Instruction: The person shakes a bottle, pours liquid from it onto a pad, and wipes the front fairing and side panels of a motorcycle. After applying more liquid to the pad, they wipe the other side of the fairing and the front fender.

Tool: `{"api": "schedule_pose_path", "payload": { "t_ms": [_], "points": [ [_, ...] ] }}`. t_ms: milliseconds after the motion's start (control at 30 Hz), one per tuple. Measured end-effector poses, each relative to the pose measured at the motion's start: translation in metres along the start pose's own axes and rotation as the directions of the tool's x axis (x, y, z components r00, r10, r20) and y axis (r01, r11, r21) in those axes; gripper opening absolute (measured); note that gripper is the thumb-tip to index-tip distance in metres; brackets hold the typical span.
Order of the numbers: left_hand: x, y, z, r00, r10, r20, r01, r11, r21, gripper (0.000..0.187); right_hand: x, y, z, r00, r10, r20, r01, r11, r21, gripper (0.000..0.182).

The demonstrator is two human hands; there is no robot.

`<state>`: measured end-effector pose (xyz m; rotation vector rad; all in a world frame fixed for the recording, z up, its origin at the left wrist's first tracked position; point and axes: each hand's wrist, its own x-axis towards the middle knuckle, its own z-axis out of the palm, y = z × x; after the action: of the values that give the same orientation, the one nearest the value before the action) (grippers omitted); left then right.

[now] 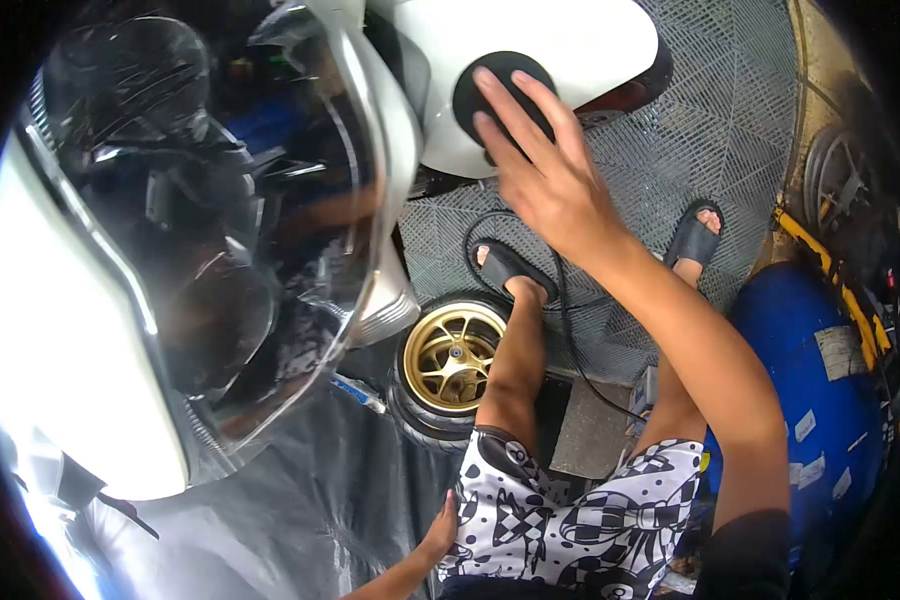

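Note:
My right hand point(545, 160) presses a round black pad point(505, 65) against a glossy white body panel point(590, 45) at the top. Its visible fingers are spread over the pad, and the palm hides the pad's lower right part. At the lower middle, my left hand point(443, 525) rests flat against the thigh of the patterned shorts point(580, 520), with most of its fingers out of sight. It shows nothing held. A large clear headlight cover point(270, 230) in a white fairing point(60, 330) fills the left side.
A gold-rimmed wheel point(440, 345) lies beside my sandalled foot point(515, 270). A black hose point(568, 320) crosses the grey tiled floor point(740, 130). At right stands a blue barrel point(780, 330) near a yellow bar point(840, 285). Black sheeting point(300, 500) covers the lower left.

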<state>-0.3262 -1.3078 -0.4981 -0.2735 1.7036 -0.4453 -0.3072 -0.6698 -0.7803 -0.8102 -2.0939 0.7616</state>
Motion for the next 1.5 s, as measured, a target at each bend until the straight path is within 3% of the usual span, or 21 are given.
{"api": "schedule_pose_path", "payload": {
  "t_ms": [100,233,267,300,333,467,533,567,600,667,700,733,833,867,900,1000,1267,1333,1400,1467,1500],
  "points": [
    [-0.062,0.153,-0.018,0.926,0.332,-0.182,-0.239,0.886,0.398,0.058,0.017,-0.001,-0.003,0.999,-0.044,0.031,0.044,0.999,-0.019,0.057],
    [-0.080,0.173,-0.018,0.943,0.288,-0.168,-0.191,0.880,0.436,0.065,0.028,0.044,-0.011,0.982,-0.187,0.021,0.185,0.943,-0.275,0.050],
    [-0.093,0.184,-0.018,0.948,0.309,-0.071,-0.216,0.794,0.569,0.071,0.029,0.064,-0.014,0.992,-0.117,-0.045,0.096,0.939,-0.331,0.047],
    [-0.103,0.194,-0.009,0.923,0.311,-0.225,-0.188,0.878,0.441,0.073,0.037,0.073,-0.033,0.994,-0.070,-0.089,0.025,0.901,-0.432,0.042],
    [-0.105,0.201,-0.001,0.879,0.293,-0.377,-0.186,0.937,0.295,0.076,0.052,0.074,-0.041,0.968,0.102,-0.228,-0.187,0.903,-0.387,0.022],
    [-0.083,0.213,0.002,0.822,0.388,-0.417,-0.194,0.879,0.437,0.088,0.052,0.123,-0.031,0.774,0.562,-0.291,-0.582,0.813,0.020,0.031],
    [-0.070,0.233,0.001,0.812,0.407,-0.418,-0.158,0.843,0.514,0.091,0.049,0.072,-0.020,0.860,0.470,-0.200,-0.427,0.876,0.223,0.045],
    [-0.062,0.242,0.000,0.787,0.458,-0.414,-0.191,0.818,0.543,0.089,0.052,0.042,-0.025,0.933,0.330,-0.142,-0.306,0.938,0.165,0.046],
    [-0.060,0.247,-0.003,0.765,0.500,-0.407,-0.212,0.791,0.574,0.086,0.047,0.044,-0.026,0.993,0.017,-0.119,-0.014,1.000,0.021,0.044],
    [-0.057,0.256,-0.002,0.779,0.480,-0.404,-0.130,0.754,0.644,0.083,0.056,0.072,-0.040,0.993,-0.100,-0.070,0.087,0.982,-0.169,0.036],
    [-0.055,0.257,-0.002,0.772,0.487,-0.408,-0.117,0.740,0.663,0.084,0.064,0.084,-0.041,0.987,0.097,-0.132,-0.102,0.994,-0.029,0.026],
    [-0.059,0.258,-0.001,0.776,0.472,-0.418,-0.102,0.748,0.656,0.084,0.074,0.089,-0.042,0.910,0.409,-0.073,-0.414,0.904,-0.106,0.035],
    [-0.059,0.268,-0.005,0.823,0.436,-0.364,-0.110,0.751,0.651,0.095,0.096,0.061,-0.018,0.920,0.387,0.070,-0.377,0.918,-0.123,0.033],
    [-0.056,0.271,-0.006,0.823,0.441,-0.358,-0.117,0.748,0.653,0.095,0.093,0.050,-0.015,0.998,-0.015,0.068,0.037,0.939,-0.343,0.033],
    [-0.058,0.271,-0.008,0.805,0.464,-0.370,-0.122,0.739,0.662,0.094,0.082,0.036,-0.002,0.982,-0.092,0.167,0.108,0.991,-0.085,0.033],
    [-0.055,0.267,-0.007,0.765,0.512,-0.391,-0.133,0.719,0.682,0.086,0.073,0.013,-0.030,0.967,-0.072,0.245,0.016,0.975,0.222,0.038],
    [-0.056,0.255,-0.006,0.773,0.447,-0.450,-0.048,0.748,0.662,0.088,0.051,0.098,-0.083,0.972,-0.177,0.156,0.154,0.977,0.147,0.053],
    [-0.053,0.250,-0.001,0.740,0.476,-0.476,-0.063,0.753,0.655,0.088,0.043,0.121,-0.085,0.999,0.014,-0.045,-0.012,0.999,0.042,0.044],
    [-0.051,0.247,-0.002,0.736,0.472,-0.486,-0.086,0.776,0.625,0.085,0.027,0.123,-0.081,0.946,0.201,-0.255,-0.221,0.974,-0.052,0.042],
    [-0.044,0.239,-0.006,0.721,0.506,-0.474,-0.131,0.771,0.624,0.084,-0.002,0.076,-0.056,0.865,0.328,-0.379,-0.339,0.940,0.039,0.020],
    [-0.041,0.237,-0.008,0.706,0.529,-0.470,-0.160,0.766,0.622,0.083,-0.012,0.051,-0.050,0.883,0.295,-0.366,-0.257,0.955,0.150,0.012]
  ]
}}
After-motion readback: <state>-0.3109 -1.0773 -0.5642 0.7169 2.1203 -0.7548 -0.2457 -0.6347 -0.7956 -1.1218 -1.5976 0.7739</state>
